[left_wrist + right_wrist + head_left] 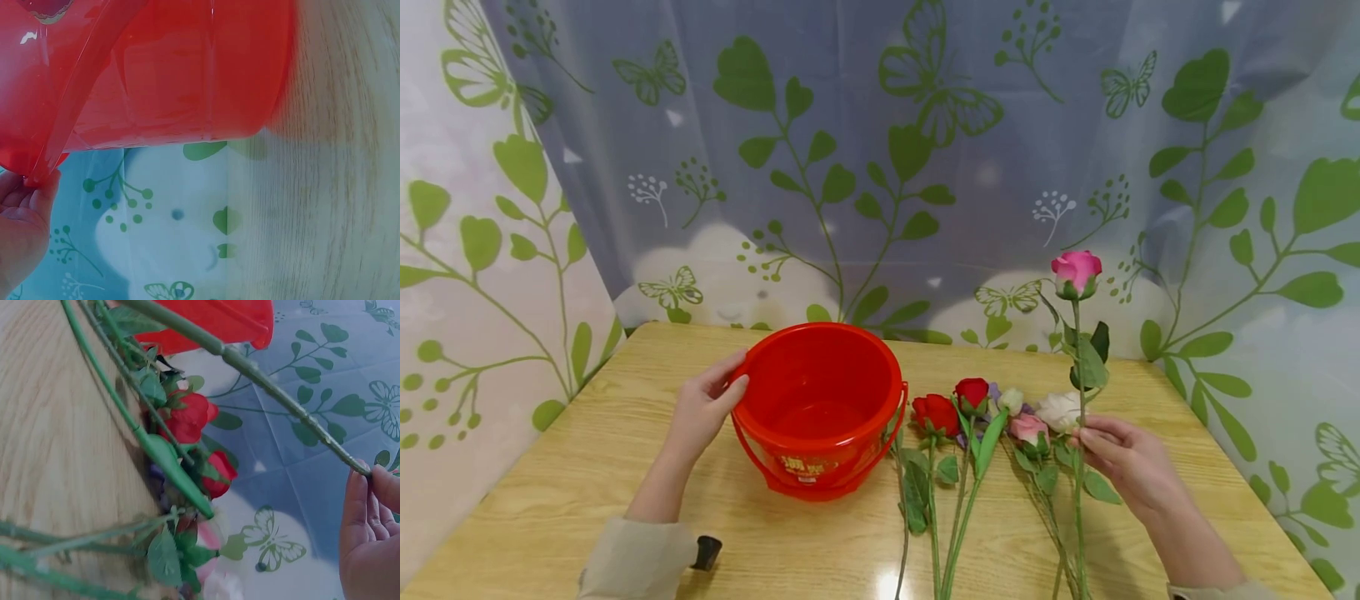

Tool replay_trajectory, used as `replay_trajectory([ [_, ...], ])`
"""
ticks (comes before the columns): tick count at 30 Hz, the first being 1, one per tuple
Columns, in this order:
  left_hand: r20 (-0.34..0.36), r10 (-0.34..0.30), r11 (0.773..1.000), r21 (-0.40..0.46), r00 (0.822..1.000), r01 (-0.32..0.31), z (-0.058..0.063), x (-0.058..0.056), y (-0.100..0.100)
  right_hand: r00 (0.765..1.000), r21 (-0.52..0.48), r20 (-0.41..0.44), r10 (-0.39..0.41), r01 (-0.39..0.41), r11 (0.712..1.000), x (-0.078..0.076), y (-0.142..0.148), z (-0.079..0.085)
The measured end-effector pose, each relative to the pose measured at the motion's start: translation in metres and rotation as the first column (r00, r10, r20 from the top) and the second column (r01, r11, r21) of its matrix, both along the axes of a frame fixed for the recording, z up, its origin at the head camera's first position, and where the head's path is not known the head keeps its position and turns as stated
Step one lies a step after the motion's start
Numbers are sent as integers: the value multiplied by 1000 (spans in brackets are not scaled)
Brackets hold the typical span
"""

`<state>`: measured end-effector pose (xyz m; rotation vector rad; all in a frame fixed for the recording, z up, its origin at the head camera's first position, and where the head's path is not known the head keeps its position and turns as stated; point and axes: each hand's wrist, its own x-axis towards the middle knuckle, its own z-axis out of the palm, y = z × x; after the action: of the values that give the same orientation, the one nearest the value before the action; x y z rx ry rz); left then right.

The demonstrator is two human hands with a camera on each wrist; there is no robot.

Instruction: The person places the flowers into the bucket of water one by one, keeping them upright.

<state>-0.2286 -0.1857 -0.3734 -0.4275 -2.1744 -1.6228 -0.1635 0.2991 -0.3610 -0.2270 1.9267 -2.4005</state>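
A red plastic bucket point(820, 458) stands on the wooden table, its handle hanging down along the near side. My left hand point(703, 408) grips the bucket's rim on the left, thumb toward the inside. In the left wrist view the same hand point(25, 231) pinches the rim close to the handle's end. On the right, my right hand point(1123, 458) pinches the stem of a bright pink rose point(1077, 273), holding it upright with the bloom above the table. The right wrist view shows the stem point(281, 400) between thumb and fingertips.
Between bucket and right hand lie several artificial flowers: red roses point(936, 415), a light pink rose point(1028, 430) and a white flower point(1060, 411). Their stems run toward the near edge. A patterned curtain point(820, 208) hangs behind the table point(535, 500). A small black object point(707, 552) is beside the left sleeve.
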Motion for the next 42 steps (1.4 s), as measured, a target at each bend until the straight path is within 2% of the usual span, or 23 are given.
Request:
replay_trajectory([
  [13,-10,-5,1000,8,1000,5,-3,1,-1,999,78,-44,-20,23,997,-10,-26,14],
  [20,-21,-2,999,32,1000,3,-1,2,0,998,172,-52,-42,51,984,-15,-41,23],
  [23,-26,8,1000,15,1000,-7,-2,1,0,997,169,-66,-35,46,984,-17,-47,29],
  [28,-28,21,1000,-19,999,-21,-3,0,-1,995,70,-101,-14,22,997,-21,-57,43],
  [33,-19,20,1000,-19,1000,-20,-2,1,0,989,-39,-145,-26,21,999,-24,-64,57],
  [42,-18,28,999,-22,999,-28,-2,0,1,981,-252,-186,-60,11,968,-28,-73,85],
])
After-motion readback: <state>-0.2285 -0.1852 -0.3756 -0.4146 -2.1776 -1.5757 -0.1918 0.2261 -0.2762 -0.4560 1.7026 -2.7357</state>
